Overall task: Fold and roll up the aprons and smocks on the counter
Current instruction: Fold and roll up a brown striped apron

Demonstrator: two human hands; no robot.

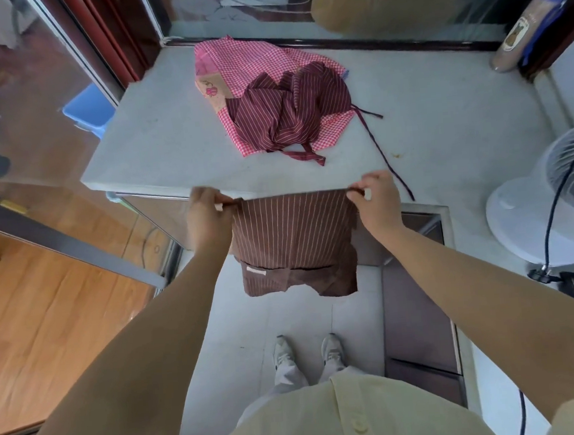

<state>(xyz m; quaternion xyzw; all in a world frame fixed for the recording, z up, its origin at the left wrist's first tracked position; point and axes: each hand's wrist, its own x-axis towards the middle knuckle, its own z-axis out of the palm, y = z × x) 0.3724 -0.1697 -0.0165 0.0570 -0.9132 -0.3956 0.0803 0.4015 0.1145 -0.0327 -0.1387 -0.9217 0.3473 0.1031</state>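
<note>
**Desk:** What sits nearest your lens?

**Operator:** At the bottom of my feed is a pale yellow buttoned shirt [329,420], soft and lightly creased, with two bare forearms reaching forward from it. Below them I see white shoes [282,351] on a grey tiled floor [235,324].

**Desk:** And the hands?

**Operator:** The left hand [206,213] and the right hand [377,200] each pinch a top corner of a brown apron [294,237], fingers curled over the hem. The cloth is pulled taut between them, so its upper edge runs as a straight line. It is a thin woven fabric with fine pale vertical stripes. It hangs in the air just in front of the near edge of the tabletop [169,140], touching nothing else that I can make out. Its lower part wrinkles around a dark pocket slit, with a small pale label [256,272] beside it.

**Desk:** What's on the tabletop itself?

**Operator:** It's a smooth, pale grey slab with a squared edge. Toward its far side lies a pink-and-white gingham smock [249,59], spread loosely. A crumpled maroon apron [287,114] in thin white stripes is heaped on top of it. A narrow dark tie [382,155] trails from that heap toward the near edge on the right. At my far right stands a white fan [519,219] with a round ribbed grille, a dark cable [559,196] hanging across it.
</note>
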